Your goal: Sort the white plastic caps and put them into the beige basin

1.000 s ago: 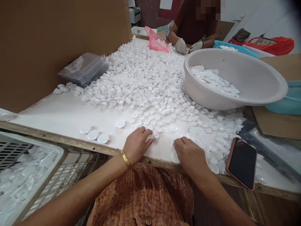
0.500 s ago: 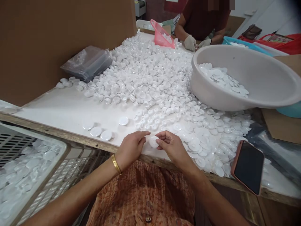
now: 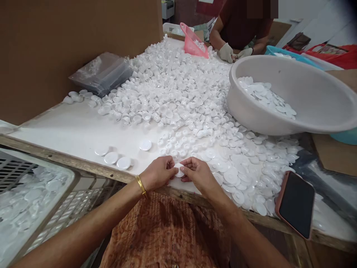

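My left hand and my right hand meet at the near edge of the white table. Both pinch one small white plastic cap between their fingertips. A gold bangle sits on my left wrist. Just beyond my hands spreads a big heap of small white cup-shaped parts. Flat white discs lie scattered to the right of my right hand. Three loose discs lie in a row to the left of my left hand.
A large white basin holding discs stands at the right. A phone overhangs the table edge. A grey slatted crate with white parts sits low on the left. A clear bag bundle lies by the cardboard wall. A gloved person works opposite, beside a pink basket.
My hands left the table surface, came together and took up one white cap between them. They now press closer on it than half a second ago.
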The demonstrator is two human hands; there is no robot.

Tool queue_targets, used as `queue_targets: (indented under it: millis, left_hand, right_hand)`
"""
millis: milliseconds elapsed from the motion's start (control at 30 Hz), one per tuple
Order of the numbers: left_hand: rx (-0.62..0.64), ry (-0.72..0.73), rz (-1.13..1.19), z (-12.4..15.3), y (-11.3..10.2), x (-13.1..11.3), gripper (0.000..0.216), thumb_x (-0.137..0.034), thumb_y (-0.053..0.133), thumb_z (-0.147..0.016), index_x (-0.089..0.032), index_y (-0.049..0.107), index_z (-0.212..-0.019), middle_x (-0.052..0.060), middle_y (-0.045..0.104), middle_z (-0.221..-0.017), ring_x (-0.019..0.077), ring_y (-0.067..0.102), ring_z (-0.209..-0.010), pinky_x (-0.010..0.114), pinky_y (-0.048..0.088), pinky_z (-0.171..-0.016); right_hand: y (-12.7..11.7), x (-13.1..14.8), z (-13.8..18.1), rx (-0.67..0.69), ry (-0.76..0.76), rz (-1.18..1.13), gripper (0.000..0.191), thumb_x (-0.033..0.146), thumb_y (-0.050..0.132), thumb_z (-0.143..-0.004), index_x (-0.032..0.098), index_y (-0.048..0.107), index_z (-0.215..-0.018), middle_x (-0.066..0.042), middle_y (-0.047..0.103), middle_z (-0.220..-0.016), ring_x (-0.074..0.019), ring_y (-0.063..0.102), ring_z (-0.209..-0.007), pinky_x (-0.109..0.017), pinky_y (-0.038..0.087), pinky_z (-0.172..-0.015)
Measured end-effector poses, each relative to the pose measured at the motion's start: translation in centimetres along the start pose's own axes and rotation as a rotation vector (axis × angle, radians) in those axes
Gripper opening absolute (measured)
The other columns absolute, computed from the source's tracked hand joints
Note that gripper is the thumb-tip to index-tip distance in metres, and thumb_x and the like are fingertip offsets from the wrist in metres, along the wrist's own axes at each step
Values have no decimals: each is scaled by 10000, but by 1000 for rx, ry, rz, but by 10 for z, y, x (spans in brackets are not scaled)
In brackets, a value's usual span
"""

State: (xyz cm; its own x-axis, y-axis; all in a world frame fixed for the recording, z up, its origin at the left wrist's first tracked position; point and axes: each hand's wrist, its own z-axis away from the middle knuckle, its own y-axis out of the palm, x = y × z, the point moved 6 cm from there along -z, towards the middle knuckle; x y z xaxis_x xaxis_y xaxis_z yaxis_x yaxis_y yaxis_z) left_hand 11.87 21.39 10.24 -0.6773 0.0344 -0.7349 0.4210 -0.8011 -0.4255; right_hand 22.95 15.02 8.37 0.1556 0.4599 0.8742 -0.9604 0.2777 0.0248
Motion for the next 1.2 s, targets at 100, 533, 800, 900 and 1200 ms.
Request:
queue_targets:
  millis: [100, 533, 800, 900, 1200]
  left_hand:
    - [12, -7, -19, -2, 1, 1, 221, -394, 448, -742, -188, 417, -668, -24, 558, -569, 120, 505, -460, 228, 345, -444]
    - [144, -102, 16, -7, 2, 0, 282, -435, 483, -725, -190, 418, -602, -43, 503, -484, 100, 438, -388, 218, 302, -412]
    - [131, -84, -369, -10, -4, -12, 322, -406, 445, -769, -189, 491, -534, -1, 522, -472, 134, 468, -466, 242, 278, -477]
    - [137, -64, -427, -12, -4, -15, 309, -372, 422, -784, -191, 525, -556, 9, 528, -479, 144, 469, -474, 253, 275, -487]
    - [61, 49, -359, -5, -1, -10, 357, -430, 398, -804, -187, 510, -568, 11, 543, -519, 148, 482, -526, 249, 287, -504]
  right_hand:
    - [0, 0, -1, 19, 17, 37, 218, 312, 649, -683, 149, 553, -790, 14, 584, -663, -102, 588, -543, -262, 535, -541]
    - [1, 2, 2, 119, -17, 65, 224, 342, 617, -723, 167, 551, -847, -7, 596, -779, -129, 610, -710, -280, 544, -648]
    - [1, -5, 0, 199, 58, 132, 214, 372, 537, -768, 208, 491, -897, 72, 515, -547, -119, 561, -405, -228, 474, -388]
    - [1, -8, -1, 211, 102, 137, 188, 363, 513, -776, 214, 481, -886, 67, 520, -557, -123, 564, -398, -213, 454, -360]
    - [6, 0, 9, 161, -34, 216, 224, 413, 468, -809, 208, 485, -898, 26, 596, -658, -135, 619, -510, -255, 516, -475]
